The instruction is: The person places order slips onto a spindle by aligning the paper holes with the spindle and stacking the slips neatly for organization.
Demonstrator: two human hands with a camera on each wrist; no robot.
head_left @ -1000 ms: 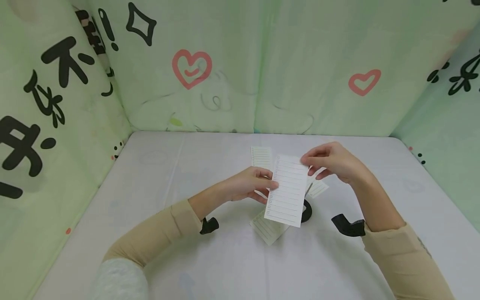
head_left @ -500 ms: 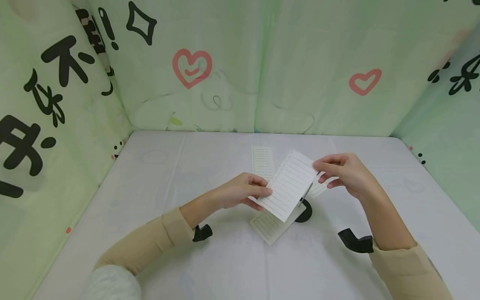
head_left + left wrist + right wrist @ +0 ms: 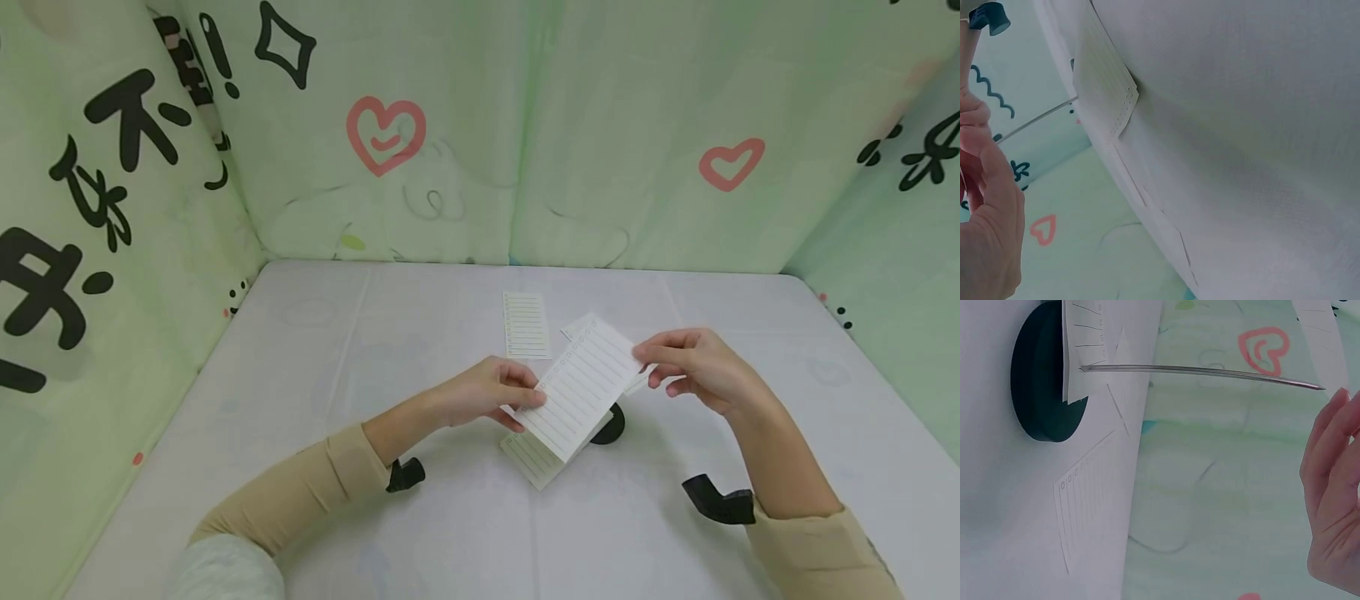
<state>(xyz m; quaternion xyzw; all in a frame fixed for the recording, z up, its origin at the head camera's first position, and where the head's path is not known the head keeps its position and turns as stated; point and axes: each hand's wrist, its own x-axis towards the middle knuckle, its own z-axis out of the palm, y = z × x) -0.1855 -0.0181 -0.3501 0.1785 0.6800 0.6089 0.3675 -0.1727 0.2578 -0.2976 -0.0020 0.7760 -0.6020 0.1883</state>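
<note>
A white lined checklist sheet (image 3: pixel 581 387) hangs tilted between both hands. My left hand (image 3: pixel 487 393) pinches its left edge between thumb and fingers. Its upper right corner is pinched by my right hand (image 3: pixel 693 367). Below is a paper spike with a round black base (image 3: pixel 611 427) and a thin upright metal rod (image 3: pixel 1204 370). Another lined sheet (image 3: pixel 534 460) is pierced low on the rod, against the base. In the right wrist view, the rod's tip points toward the held sheet (image 3: pixel 1322 344), apart from it. The head view hides the rod behind the held sheet.
One loose lined sheet (image 3: pixel 527 325) lies flat behind the left hand on the white tabletop (image 3: pixel 405 333). Another sheet (image 3: pixel 576 325) shows partly behind the held one. Green printed curtains (image 3: pixel 622 125) stand around the table.
The held sheet has turned clockwise from nearly upright to a slant and come down slightly, nearer the person. My right hand has moved right and nearer; the left hand has shifted slightly nearer too.
</note>
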